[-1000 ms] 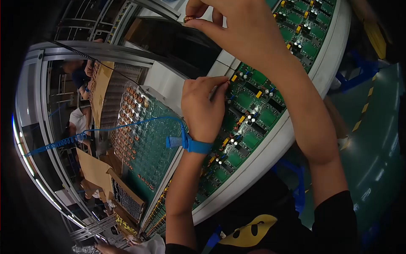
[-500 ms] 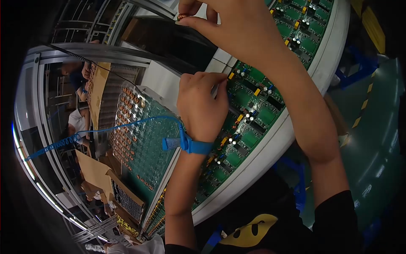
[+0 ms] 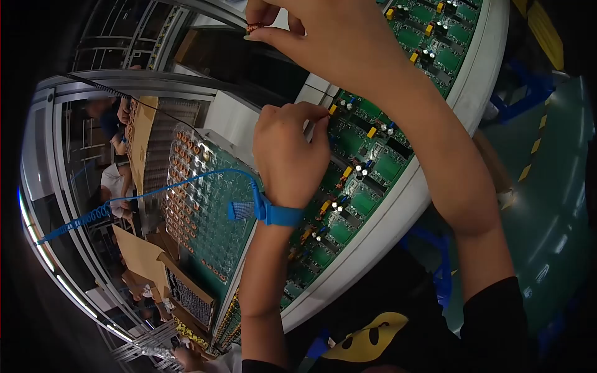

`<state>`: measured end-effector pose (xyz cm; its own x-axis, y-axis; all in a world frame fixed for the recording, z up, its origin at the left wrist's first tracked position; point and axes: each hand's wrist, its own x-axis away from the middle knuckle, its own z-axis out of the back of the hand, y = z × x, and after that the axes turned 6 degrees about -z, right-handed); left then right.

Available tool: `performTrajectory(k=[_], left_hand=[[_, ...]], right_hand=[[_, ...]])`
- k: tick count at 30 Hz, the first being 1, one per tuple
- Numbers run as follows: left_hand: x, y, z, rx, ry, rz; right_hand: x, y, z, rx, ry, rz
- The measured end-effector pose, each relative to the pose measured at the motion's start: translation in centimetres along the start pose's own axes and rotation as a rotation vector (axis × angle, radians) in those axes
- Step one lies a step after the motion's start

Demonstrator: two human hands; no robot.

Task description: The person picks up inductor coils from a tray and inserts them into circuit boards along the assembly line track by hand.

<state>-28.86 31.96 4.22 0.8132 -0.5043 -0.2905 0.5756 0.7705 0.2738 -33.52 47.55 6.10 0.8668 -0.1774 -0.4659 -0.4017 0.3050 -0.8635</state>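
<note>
My right hand (image 3: 339, 37) is raised at the top, its thumb and fingers pinched on a small copper-wound coil (image 3: 254, 28). Lower down, my left hand (image 3: 289, 149) hovers over or rests at the left edge of a row of green circuit boards (image 3: 388, 168). Its thumb and forefinger come together beside a yellow component (image 3: 334, 109); whether anything is between the tips is hidden. A blue wrist strap (image 3: 286, 216) with a coiled cord circles my left wrist. The boards carry yellow blocks, silver-topped capacitors and black parts.
Left of my left hand lies a clear plastic tray (image 3: 230, 186) with several copper coils (image 3: 180, 180) in its pockets. An open cardboard box (image 3: 146, 248) holds dark parts. A white rail (image 3: 398, 211) edges the boards. Other people (image 3: 115, 180) sit behind the metal frame.
Both hands have shifted slightly left in view, the right one still pinching the coil. The boards and the rail also appear a little further left.
</note>
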Motion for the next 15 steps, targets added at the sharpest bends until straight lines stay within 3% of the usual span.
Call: performTrajectory(k=[15], left_hand=[[0.23,-0.13,-0.57,-0.022,0.072,-0.067]], right_hand=[[-0.18,0.17,-0.20,-0.089,-0.040,-0.056]])
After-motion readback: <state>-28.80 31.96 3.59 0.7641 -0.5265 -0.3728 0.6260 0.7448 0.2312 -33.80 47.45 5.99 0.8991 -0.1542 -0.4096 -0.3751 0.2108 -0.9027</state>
